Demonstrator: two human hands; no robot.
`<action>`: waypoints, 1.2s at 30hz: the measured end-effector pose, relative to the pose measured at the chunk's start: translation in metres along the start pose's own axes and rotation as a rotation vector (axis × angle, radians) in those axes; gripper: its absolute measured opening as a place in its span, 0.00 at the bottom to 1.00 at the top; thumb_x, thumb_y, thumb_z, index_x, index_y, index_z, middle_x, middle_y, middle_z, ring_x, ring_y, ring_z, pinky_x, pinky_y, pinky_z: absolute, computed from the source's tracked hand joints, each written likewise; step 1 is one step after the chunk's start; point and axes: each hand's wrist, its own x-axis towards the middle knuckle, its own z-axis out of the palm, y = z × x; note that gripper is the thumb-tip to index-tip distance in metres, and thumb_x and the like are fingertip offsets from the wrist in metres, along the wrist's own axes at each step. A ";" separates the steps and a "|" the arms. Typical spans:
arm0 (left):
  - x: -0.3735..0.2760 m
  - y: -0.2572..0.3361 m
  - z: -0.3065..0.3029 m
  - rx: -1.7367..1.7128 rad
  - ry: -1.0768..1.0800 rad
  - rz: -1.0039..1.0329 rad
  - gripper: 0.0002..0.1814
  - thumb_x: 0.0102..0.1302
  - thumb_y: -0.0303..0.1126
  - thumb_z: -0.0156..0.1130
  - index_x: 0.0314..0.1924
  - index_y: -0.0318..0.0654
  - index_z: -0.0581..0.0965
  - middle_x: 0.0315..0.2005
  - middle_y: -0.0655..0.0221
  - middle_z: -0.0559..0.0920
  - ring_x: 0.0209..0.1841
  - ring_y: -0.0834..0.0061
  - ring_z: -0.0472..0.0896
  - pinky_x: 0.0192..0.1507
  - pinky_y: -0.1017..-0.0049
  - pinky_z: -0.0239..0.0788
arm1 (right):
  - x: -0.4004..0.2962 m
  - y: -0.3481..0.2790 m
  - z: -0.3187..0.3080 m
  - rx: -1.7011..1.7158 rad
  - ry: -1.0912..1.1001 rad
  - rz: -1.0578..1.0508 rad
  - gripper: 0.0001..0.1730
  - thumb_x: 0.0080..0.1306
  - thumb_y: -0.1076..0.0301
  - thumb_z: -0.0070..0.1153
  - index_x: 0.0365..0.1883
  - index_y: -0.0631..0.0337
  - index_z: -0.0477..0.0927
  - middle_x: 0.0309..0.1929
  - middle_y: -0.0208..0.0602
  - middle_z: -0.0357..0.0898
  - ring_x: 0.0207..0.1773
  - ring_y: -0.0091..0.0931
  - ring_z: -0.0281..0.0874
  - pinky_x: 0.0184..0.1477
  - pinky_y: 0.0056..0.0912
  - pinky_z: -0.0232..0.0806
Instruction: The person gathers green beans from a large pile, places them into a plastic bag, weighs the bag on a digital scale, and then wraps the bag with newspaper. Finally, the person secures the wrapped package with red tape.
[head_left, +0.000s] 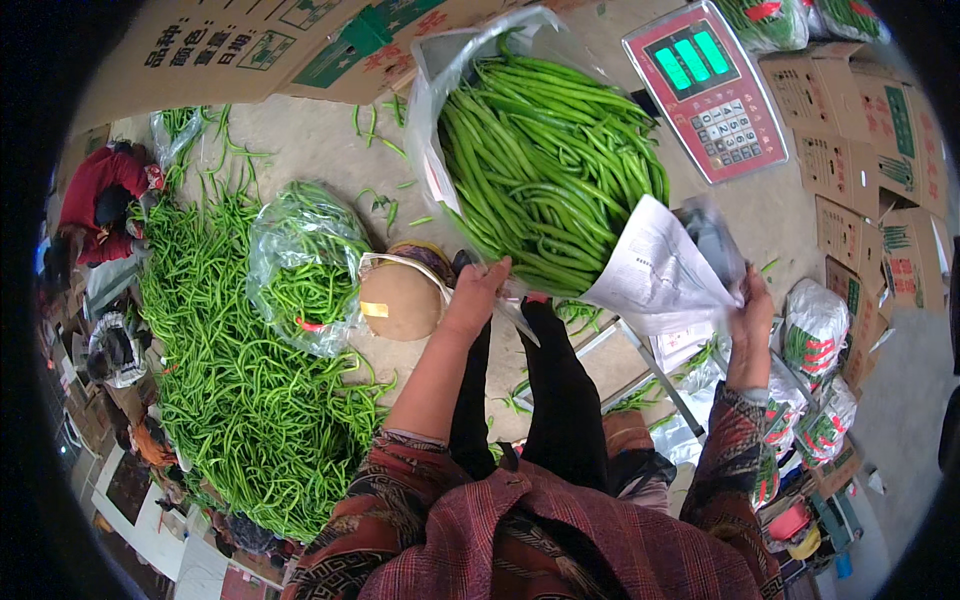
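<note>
Long green chili peppers (555, 172) fill a clear plastic bag (427, 142) whose mouth stands wide. My left hand (480, 289) pinches the near edge of this bag, below the peppers. On the right, my right hand (750, 307) grips a sheet of printed paper (652, 262), partly lying over the peppers' lower right side; a blurred grey piece is beside it. A red digital scale display (705, 90) with lit green windows and a keypad stands beyond the bag, to the right. What supports the bag is hidden.
A large heap of green peppers (247, 375) and a filled plastic bag (307, 270) lie left. A round brown seat (401, 300) is near my left forearm. Cardboard boxes (847, 165) and packed pepper bags (817, 330) stand right, a metal frame (660, 375) nearer. A person in red (105, 202) bends far left.
</note>
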 end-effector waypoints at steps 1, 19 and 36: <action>0.001 0.004 0.001 0.027 0.014 0.004 0.14 0.67 0.39 0.61 0.40 0.35 0.75 0.29 0.73 0.79 0.31 0.80 0.75 0.38 0.77 0.66 | -0.005 0.002 -0.013 -0.010 -0.001 0.062 0.13 0.72 0.60 0.46 0.43 0.60 0.76 0.22 0.28 0.71 0.18 0.17 0.62 0.18 0.22 0.52; -0.004 0.055 -0.009 0.555 0.045 0.009 0.19 0.68 0.41 0.58 0.26 0.32 0.76 0.21 0.68 0.77 0.24 0.78 0.70 0.29 0.74 0.63 | -0.036 0.070 -0.035 -0.155 -0.103 0.215 0.07 0.70 0.69 0.45 0.40 0.59 0.76 0.18 0.24 0.65 0.16 0.15 0.54 0.16 0.18 0.49; 0.013 0.001 -0.070 0.601 0.032 0.170 0.31 0.70 0.54 0.54 0.24 0.27 0.75 0.18 0.67 0.75 0.24 0.74 0.69 0.31 0.69 0.64 | -0.032 0.098 0.000 -0.073 -0.270 0.231 0.06 0.61 0.71 0.63 0.31 0.59 0.77 0.21 0.29 0.73 0.21 0.23 0.70 0.28 0.30 0.70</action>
